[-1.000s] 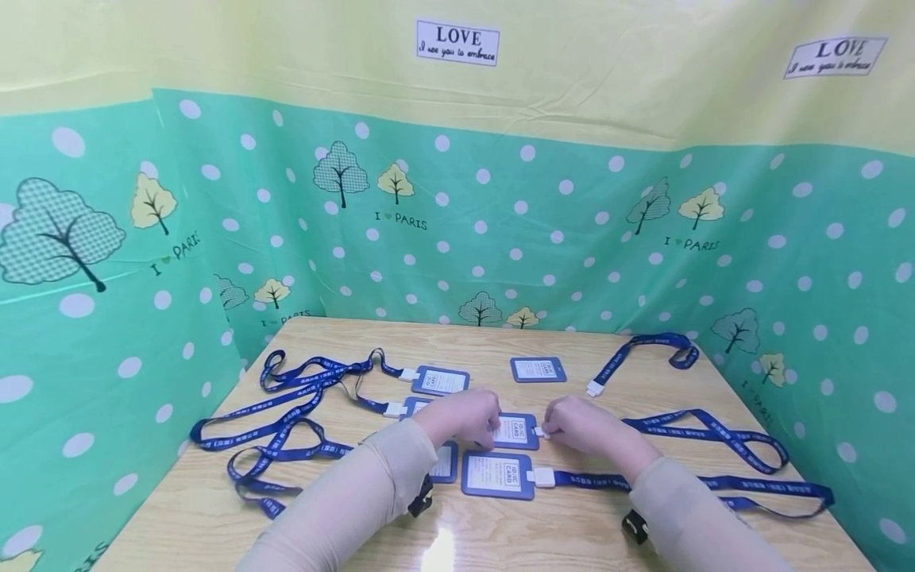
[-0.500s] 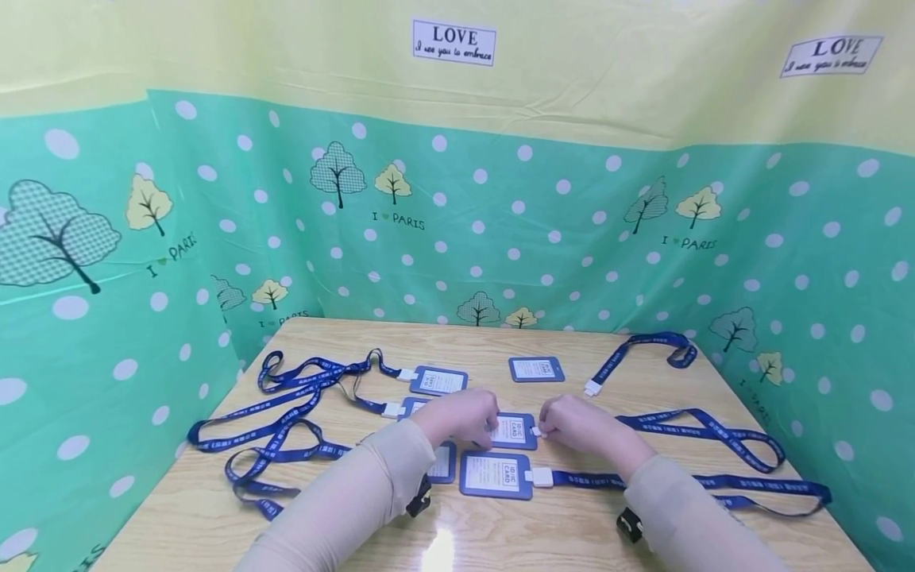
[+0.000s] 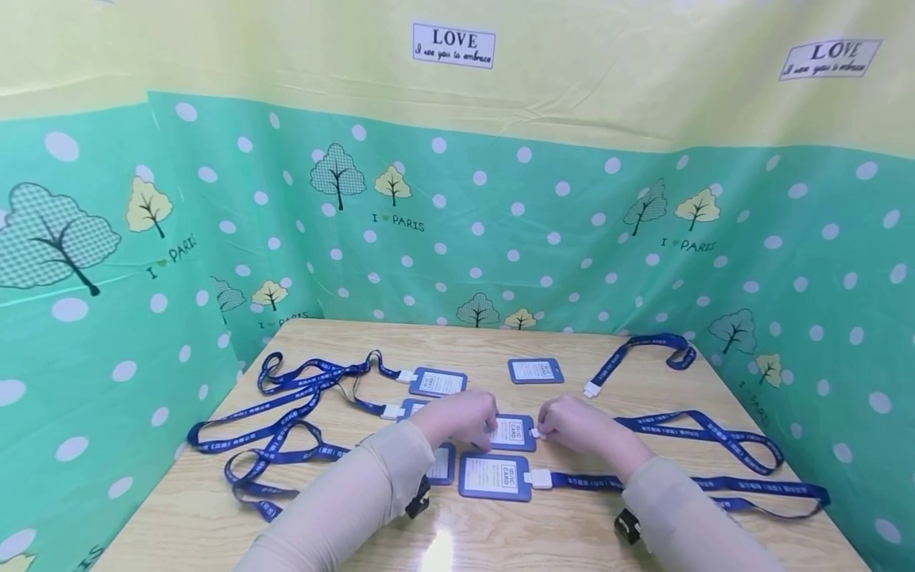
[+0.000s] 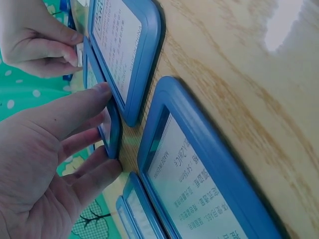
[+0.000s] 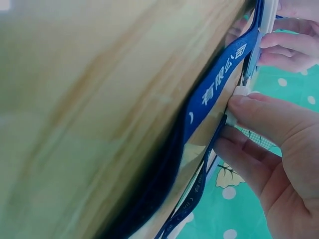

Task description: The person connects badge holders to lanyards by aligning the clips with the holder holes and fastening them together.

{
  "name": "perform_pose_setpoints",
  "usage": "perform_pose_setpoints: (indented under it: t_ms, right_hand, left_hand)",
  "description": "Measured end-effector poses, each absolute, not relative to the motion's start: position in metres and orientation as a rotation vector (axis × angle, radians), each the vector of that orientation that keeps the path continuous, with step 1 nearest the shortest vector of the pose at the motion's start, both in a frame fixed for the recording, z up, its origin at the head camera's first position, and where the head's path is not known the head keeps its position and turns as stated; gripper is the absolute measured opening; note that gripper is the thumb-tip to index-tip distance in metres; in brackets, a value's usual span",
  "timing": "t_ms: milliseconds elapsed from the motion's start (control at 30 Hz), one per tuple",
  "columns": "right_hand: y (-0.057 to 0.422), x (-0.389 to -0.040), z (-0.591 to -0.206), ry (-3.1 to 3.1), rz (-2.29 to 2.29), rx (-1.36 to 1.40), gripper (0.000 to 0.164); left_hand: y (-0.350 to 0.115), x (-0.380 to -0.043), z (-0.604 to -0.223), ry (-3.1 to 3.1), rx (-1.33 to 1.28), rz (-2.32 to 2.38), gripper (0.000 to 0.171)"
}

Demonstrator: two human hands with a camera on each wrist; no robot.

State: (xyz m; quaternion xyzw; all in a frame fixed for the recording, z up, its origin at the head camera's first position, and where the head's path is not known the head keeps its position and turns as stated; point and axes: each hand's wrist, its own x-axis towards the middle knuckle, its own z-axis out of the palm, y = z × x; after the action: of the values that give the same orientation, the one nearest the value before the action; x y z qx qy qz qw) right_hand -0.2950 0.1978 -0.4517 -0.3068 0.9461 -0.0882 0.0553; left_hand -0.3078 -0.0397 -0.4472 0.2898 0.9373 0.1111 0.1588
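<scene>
My left hand [image 3: 465,417] grips a blue ID card holder [image 3: 513,431] by its left part in the middle of the table. In the left wrist view the thumb lies on one edge of the holder [image 4: 114,132], with fingers at the other. At its right end my right hand [image 3: 577,425] pinches a white lanyard clip [image 5: 241,90] between thumb and fingers. From that hand a dark blue lanyard [image 3: 704,433] trails right in a loop. The fingers partly hide the clip, so how it meets the holder cannot be told.
Nearer me lies another card holder [image 3: 496,477] with its lanyard [image 3: 765,485] stretched right. Further back are a loose holder [image 3: 536,370] and a separate lanyard [image 3: 643,343]. Several holders, one a blue holder [image 3: 438,382], lie left beside tangled lanyards [image 3: 314,389]. A polka-dot curtain [image 3: 500,238] surrounds the table.
The right hand has shifted very slightly left toward the holder. Otherwise both hands keep their places and grips, and the view has moved a little.
</scene>
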Motion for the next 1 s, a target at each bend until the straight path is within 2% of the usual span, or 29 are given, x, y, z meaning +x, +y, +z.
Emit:
perform_pose_setpoints:
  t_ms: [1000]
  right_hand:
    - [0.2000, -0.2996, -0.4538, 2.842, -0.299, -0.946, 0.012]
  left_hand:
    - [-0.0394, -0.3107, -0.4517, 2.687, 0.846, 0.318, 0.033]
